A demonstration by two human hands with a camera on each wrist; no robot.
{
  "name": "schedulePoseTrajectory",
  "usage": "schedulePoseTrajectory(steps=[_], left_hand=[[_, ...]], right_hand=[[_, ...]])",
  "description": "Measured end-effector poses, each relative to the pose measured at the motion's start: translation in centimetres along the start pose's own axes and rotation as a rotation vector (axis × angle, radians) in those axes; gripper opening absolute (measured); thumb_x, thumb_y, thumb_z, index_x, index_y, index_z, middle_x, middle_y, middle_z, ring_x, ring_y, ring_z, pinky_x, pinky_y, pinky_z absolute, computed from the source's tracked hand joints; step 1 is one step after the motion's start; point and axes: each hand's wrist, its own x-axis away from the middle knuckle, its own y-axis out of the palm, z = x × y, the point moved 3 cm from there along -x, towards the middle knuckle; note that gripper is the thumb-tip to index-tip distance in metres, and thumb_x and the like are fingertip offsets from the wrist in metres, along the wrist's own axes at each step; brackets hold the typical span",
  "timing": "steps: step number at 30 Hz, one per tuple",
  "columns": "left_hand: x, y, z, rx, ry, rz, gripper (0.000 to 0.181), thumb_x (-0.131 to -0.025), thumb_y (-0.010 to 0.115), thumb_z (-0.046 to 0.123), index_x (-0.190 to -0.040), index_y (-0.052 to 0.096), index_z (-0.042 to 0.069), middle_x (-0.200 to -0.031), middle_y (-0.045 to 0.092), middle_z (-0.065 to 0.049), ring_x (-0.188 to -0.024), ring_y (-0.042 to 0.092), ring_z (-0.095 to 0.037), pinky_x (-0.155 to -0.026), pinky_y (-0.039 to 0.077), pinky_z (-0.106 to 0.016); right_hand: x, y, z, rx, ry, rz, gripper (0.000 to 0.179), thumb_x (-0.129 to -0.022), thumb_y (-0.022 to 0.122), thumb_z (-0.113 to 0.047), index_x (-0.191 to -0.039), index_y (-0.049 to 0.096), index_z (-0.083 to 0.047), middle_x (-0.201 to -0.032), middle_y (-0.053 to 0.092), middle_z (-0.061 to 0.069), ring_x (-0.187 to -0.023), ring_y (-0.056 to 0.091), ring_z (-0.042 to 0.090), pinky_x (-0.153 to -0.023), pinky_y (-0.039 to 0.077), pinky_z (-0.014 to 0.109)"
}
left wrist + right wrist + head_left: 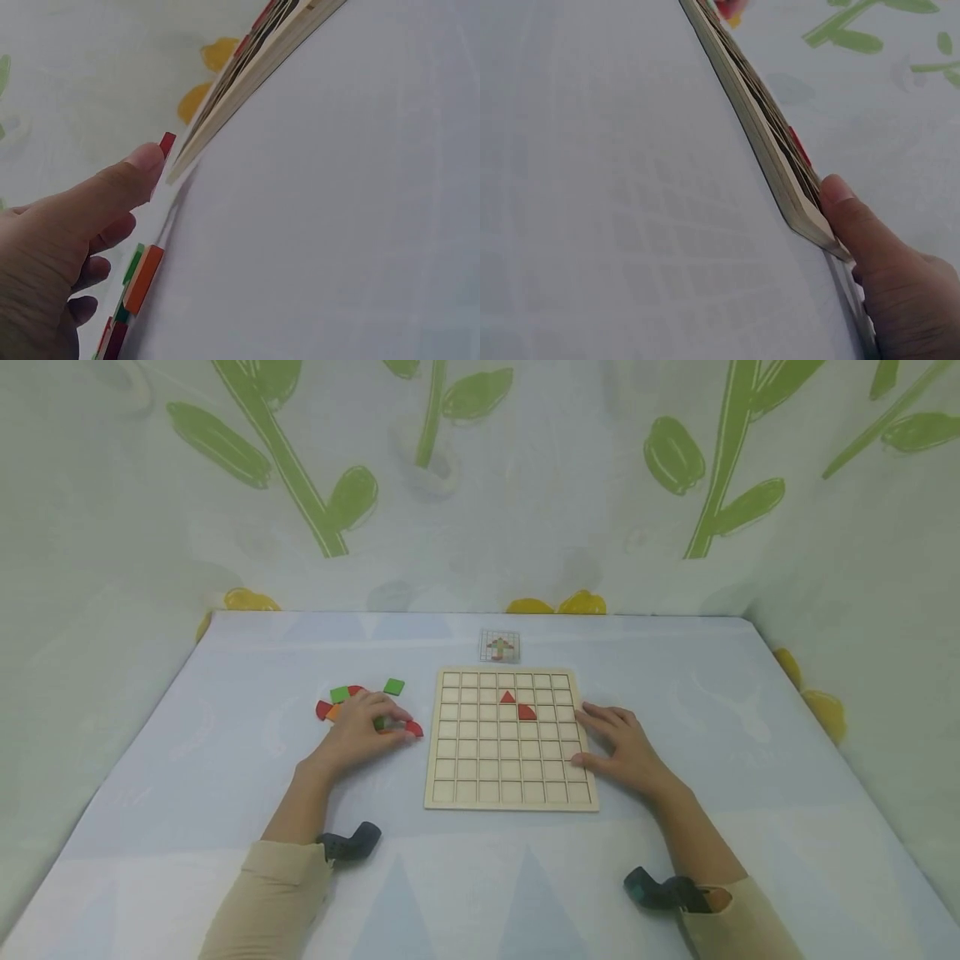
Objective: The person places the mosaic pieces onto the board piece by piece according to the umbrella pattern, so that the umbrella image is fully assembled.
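My left hand (358, 731) pinches a red quarter-round tile (414, 728) between thumb and fingertips, just left of the wooden grid board (512, 807). The left wrist view shows the red tile (167, 143) edge-on, past the thumb tip. Beneath and around that hand lie loose tiles: a green square (340, 694), a red piece (323, 709) and an orange one (333, 713), partly covered by the fingers. My right hand (626, 750) rests at the board's right edge, its thumb on the frame. On the grid are a red triangle (507, 697) and a red quarter-round (527, 712).
Behind the board lies a small card (500, 646) with a picture of coloured shapes on a grid. Another green square tile (393, 687) sits apart from the pile, towards the board. A leaf-patterned wall (525, 527) rises at the table's back edge.
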Motion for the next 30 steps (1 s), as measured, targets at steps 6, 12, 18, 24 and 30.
schedulePoseTrajectory(steps=[6, 12, 18, 24, 30], left_hand=[[-0.2, 0.1, 0.6, -0.016, 0.021, -0.013, 0.020, -0.073, 0.081, 0.028, -0.089, 0.073, 0.019, -0.091, 0.063, 0.006, -0.098, 0.048, -0.018, -0.084, 0.036, -0.040], [-0.3, 0.4, 1.1, 0.021, 0.034, -0.036, 0.020, -0.072, 0.082, 0.028, -0.088, 0.072, 0.020, -0.090, 0.063, 0.007, -0.092, 0.045, -0.015, -0.080, 0.035, -0.037], [-0.7, 1.0, 1.6, 0.013, 0.100, -0.029, 0.023, -0.070, 0.083, 0.031, -0.088, 0.073, 0.019, -0.087, 0.063, 0.008, -0.089, 0.047, -0.015, -0.084, 0.034, -0.038], [-1.1, 1.4, 2.3, 0.032, 0.159, -0.022, 0.024, -0.069, 0.084, 0.029, -0.087, 0.073, 0.018, -0.085, 0.063, 0.007, -0.091, 0.051, -0.016, -0.084, 0.035, -0.039], [-1.6, 2.0, 2.8, 0.056, 0.200, -0.028, 0.024, -0.068, 0.085, 0.029, -0.086, 0.074, 0.018, -0.084, 0.064, 0.007, -0.090, 0.052, -0.015, -0.084, 0.035, -0.039]], right_hand=[[0.0, -0.2, -0.2, -0.001, 0.009, -0.008, 0.071, -0.077, 0.075, -0.039, -0.137, 0.050, -0.010, -0.146, 0.040, 0.012, -0.130, 0.030, 0.040, -0.102, 0.026, 0.060], [0.0, -0.2, -0.4, -0.004, 0.012, -0.009, 0.071, -0.076, 0.076, -0.038, -0.137, 0.050, -0.010, -0.146, 0.040, 0.012, -0.130, 0.030, 0.040, -0.102, 0.026, 0.060], [-0.1, -0.2, -0.4, -0.001, -0.006, -0.001, 0.071, -0.076, 0.076, -0.037, -0.136, 0.051, -0.010, -0.146, 0.041, 0.013, -0.129, 0.031, 0.040, -0.102, 0.027, 0.059], [-0.2, -0.1, -0.3, 0.000, -0.009, 0.001, 0.072, -0.076, 0.076, -0.038, -0.136, 0.050, -0.010, -0.146, 0.041, 0.012, -0.129, 0.031, 0.040, -0.102, 0.027, 0.059], [0.0, -0.1, -0.3, 0.003, 0.002, 0.003, 0.072, -0.075, 0.077, -0.038, -0.136, 0.051, -0.010, -0.146, 0.041, 0.012, -0.129, 0.031, 0.040, -0.101, 0.027, 0.059]])
